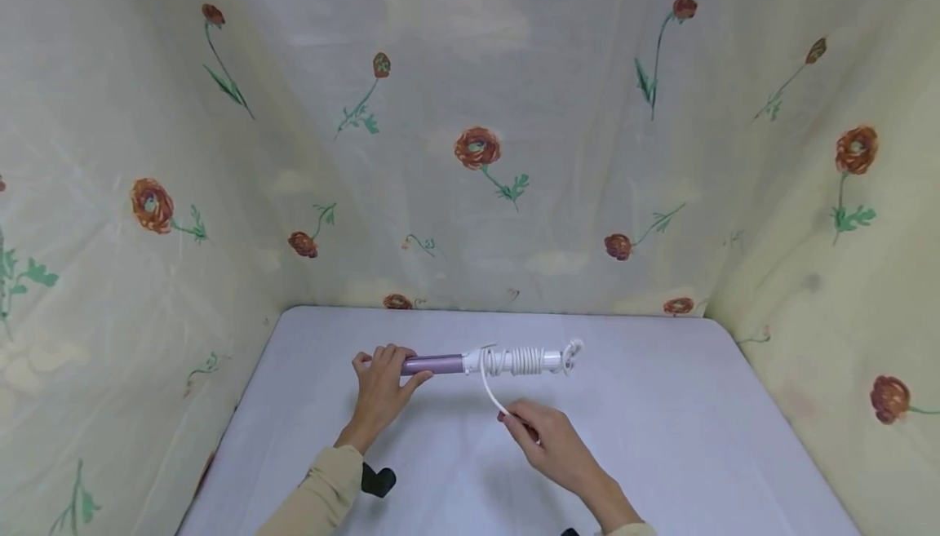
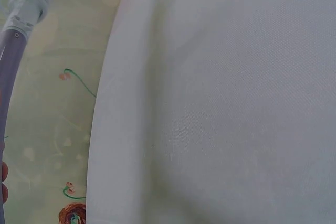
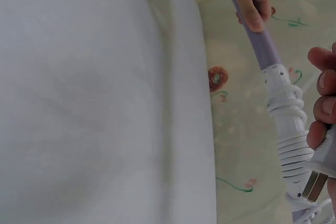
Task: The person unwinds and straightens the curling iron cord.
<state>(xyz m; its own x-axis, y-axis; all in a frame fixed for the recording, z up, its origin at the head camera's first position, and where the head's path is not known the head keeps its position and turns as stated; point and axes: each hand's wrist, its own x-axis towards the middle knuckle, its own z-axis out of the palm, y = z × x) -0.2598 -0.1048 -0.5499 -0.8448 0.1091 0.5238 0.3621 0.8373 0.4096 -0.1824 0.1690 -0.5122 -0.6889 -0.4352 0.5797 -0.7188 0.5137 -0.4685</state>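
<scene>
A slim curling iron (image 1: 439, 365) with a purple barrel and a white handle is held level above the table. My left hand (image 1: 383, 387) grips the purple barrel near its left end, thumb along the lower side. White cord (image 1: 525, 361) is wound in several turns round the white handle, with a loop at its right end. From the inner turns a free length runs down to my right hand (image 1: 551, 440). In the right wrist view, that hand's curled fingers (image 3: 326, 107) hold the white plug (image 3: 326, 153), its metal prongs pointing down.
Below the hands lies a table (image 1: 624, 414) with a white cover and rounded far corners. Flower-printed cloth (image 1: 558, 218) hangs behind it and on both sides. A black piece (image 1: 379, 482) shows beside the left wrist.
</scene>
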